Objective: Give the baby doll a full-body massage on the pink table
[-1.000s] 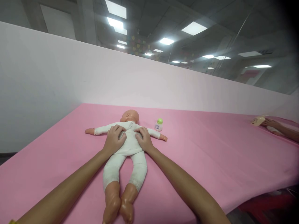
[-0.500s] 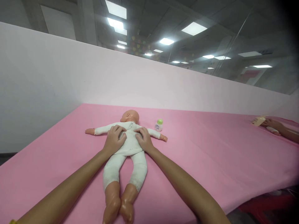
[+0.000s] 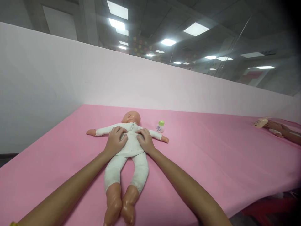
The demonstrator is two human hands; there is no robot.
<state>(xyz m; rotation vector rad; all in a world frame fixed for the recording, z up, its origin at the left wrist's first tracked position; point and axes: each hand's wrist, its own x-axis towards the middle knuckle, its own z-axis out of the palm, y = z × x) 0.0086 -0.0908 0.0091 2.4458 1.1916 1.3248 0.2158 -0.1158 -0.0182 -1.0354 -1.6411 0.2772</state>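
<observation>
Left hand (image 3: pixel 115 141): fingers curled, pressing on the doll's chest, gripping nothing.
Right hand (image 3: pixel 145 140): same, on the chest's other side.
Doll (image 3: pixel 130 147): flat on its back on the pink desk (image 3: pixel 211 157), arms spread.
Bottle (image 3: pixel 160 126): upright, just beside the doll's arm.
Far right: another person's hand (image 3: pixel 274 125).

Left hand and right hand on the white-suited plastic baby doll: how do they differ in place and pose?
The left hand rests on the white-suited plastic baby doll on the chest side away from the small green-capped white bottle; the right hand lies on the bottle's side. Left fingers curl inward; right fingers lie flatter. Both press the torso, palms down.
</observation>
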